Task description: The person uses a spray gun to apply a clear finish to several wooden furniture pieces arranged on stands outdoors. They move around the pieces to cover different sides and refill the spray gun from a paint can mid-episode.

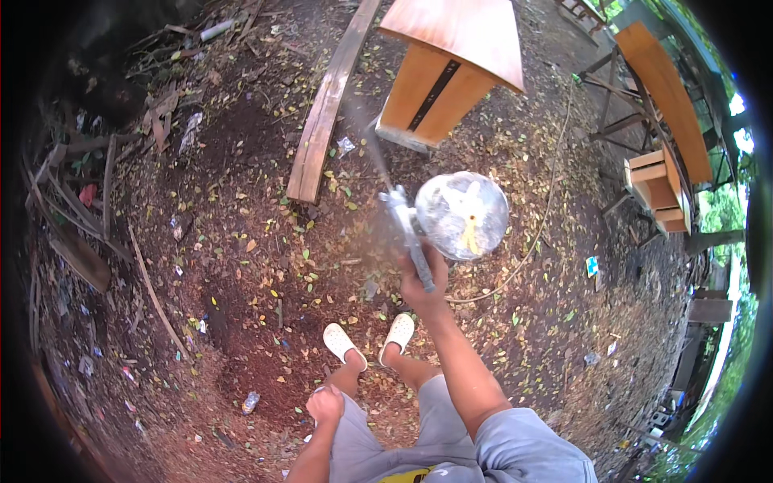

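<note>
My right hand (423, 282) is wrapped round the grip of a silver spray gun (400, 213), held out in front of me. A round metal cup (462, 216), smeared with white and yellow, sits at the gun's right side. A faint mist streams from the nozzle up toward a varnished wooden cabinet-like piece (431, 92) with a broad slanted top and a dark strip down its side. Its far end is cut off by the picture's edge. My left hand (326, 404) is closed in a loose fist beside my left thigh, with nothing seen in it.
Left of the wooden piece lies a long weathered plank (326, 121). A thin tan hose or cord (541, 233) curves over the leaf-strewn ground. Wooden furniture with open compartments (656, 189) and a long orange-brown board (668, 97) stand at right. Scrap wood (80, 253) is piled at left.
</note>
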### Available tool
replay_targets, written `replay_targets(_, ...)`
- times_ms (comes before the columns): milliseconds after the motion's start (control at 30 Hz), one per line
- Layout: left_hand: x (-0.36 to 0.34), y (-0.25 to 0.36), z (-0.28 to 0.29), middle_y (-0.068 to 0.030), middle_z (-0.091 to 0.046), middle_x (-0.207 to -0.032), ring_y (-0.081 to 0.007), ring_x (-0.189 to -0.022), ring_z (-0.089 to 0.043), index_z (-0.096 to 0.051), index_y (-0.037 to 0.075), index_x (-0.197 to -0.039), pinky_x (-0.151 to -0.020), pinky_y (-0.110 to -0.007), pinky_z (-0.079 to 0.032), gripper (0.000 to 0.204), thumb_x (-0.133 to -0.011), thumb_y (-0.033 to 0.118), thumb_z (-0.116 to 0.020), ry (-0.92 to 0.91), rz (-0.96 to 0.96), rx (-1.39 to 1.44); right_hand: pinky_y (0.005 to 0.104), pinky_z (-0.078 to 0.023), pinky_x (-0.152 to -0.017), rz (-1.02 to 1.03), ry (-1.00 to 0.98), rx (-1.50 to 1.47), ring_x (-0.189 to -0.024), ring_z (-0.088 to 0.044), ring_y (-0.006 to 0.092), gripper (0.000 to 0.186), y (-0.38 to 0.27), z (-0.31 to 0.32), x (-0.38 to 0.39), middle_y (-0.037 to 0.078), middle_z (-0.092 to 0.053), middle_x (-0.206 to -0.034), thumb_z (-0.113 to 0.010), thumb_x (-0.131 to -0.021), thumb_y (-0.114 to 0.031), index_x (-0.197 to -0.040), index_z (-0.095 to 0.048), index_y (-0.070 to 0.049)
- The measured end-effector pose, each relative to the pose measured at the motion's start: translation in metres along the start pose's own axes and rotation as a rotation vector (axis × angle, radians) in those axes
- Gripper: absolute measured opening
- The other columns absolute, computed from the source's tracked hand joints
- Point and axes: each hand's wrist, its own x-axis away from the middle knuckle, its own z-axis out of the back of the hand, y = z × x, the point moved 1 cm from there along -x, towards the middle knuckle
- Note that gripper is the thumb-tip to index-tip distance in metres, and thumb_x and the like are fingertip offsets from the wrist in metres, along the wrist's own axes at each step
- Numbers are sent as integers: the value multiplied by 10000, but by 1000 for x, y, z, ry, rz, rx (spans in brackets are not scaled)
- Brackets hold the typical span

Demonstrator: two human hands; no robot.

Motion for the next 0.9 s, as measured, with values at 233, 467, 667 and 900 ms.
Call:
replay_targets(233,10,-23,6,-229,-720,-1018,-403,-1020,-682,-746,44,-1021,-933,-487,-524,428,-933,402,-529,-185,4,39,261,-434,-659,-649,470,-136,-788,-557,104,201,10,121,76,13,-592,-886,-641,-988,-139,-1140,-557,-38)
replay_targets(467,18,28,70,-237,-690,-1147,-393,-1125,-641,-712,15,-1098,-987,-470,-493,501,-935,465,-563,-392,-356,-108,253,-390,-461,-888,824,-329,-526,-485,70,238,-37,278,112,5,-596,-783,-615,-1017,-300,-1011,-616,-62)
replay_targets(667,-22,98,145,-259,-705,-1040,-406,-1040,-666,-727,-7,-998,-933,-477,-505,476,-909,443,-601,-46,-387,36,259,-425,-450,-731,1108,-483,-493,-468,82,313,-105,348,90,25,-609,-810,-552,-1043,-345,-992,-601,-41)
replay_targets(900,3,207,173,-241,-715,-1037,-406,-1036,-669,-716,-10,-1030,-928,-471,-501,490,-916,447,-581,-46,-584,-261,352,-451,-597,-482,1313,-915,-626,-463,131,344,-177,433,64,60,-575,-1077,-522,-1052,-337,-1315,-458,-125)
